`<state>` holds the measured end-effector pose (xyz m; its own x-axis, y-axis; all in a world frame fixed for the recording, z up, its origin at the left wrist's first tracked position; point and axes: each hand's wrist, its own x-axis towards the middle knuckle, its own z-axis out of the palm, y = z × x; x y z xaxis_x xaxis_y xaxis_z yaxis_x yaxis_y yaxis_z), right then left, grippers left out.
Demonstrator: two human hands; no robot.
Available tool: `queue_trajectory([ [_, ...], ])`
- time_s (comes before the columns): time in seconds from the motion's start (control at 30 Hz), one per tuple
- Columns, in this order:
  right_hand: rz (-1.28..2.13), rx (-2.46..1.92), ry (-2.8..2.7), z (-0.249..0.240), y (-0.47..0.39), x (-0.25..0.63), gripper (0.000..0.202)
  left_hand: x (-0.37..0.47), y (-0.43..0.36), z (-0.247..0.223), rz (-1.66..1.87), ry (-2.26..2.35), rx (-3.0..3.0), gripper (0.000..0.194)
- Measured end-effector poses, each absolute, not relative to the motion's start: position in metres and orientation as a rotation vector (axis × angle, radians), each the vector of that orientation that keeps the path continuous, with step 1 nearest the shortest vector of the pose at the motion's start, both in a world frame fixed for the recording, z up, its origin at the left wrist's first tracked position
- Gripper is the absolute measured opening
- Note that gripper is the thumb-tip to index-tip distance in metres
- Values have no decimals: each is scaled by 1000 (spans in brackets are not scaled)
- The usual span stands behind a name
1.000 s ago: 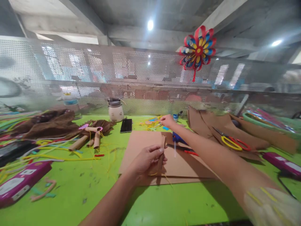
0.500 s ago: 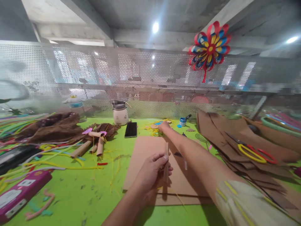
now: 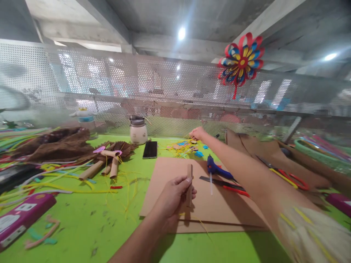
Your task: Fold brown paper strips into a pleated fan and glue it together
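Note:
My left hand (image 3: 177, 195) grips a narrow brown cardboard strip (image 3: 189, 185), held upright above a flat cardboard sheet (image 3: 164, 175). Stretched far forward, my right hand (image 3: 197, 134) has its fingers pressed together over the back of a pile of yellow shreds and small paper pieces (image 3: 182, 147); what they hold, if anything, is too small to name. Beneath my right forearm, a blue glue gun (image 3: 219, 170) and red-handled scissors (image 3: 225, 184) lie on the sheet.
A cup (image 3: 138, 131) and a phone (image 3: 150, 149) stand left of the pile. Cardboard tubes (image 3: 94, 170) and a purple box (image 3: 26, 219) lie at left. Brown paper sheets (image 3: 246, 149) with more scissors (image 3: 285, 175) are at right.
My right hand has moved up and slightly right, off the middle of the pile. The glue gun and red-handled scissors now show more fully. My left hand still holds the strip.

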<state>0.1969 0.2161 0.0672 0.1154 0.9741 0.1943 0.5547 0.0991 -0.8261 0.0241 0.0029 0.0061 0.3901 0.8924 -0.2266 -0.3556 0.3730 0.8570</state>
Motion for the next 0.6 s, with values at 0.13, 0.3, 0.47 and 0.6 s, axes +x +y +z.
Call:
queue_trajectory([
  [0.13,808,-1418,-1504,105,194,209,27,22,4,7,936,781,819,13],
  [0.3,878,-1204,-1465,158,166,213,23,21,3,6,915,806,831,13],
  [0.47,838,-1166,-1470,209,146,209,30,20,5,5,938,755,785,7],
  [0.6,835,-1235,-1584,209,121,196,26,21,7,2,915,695,754,10],
])
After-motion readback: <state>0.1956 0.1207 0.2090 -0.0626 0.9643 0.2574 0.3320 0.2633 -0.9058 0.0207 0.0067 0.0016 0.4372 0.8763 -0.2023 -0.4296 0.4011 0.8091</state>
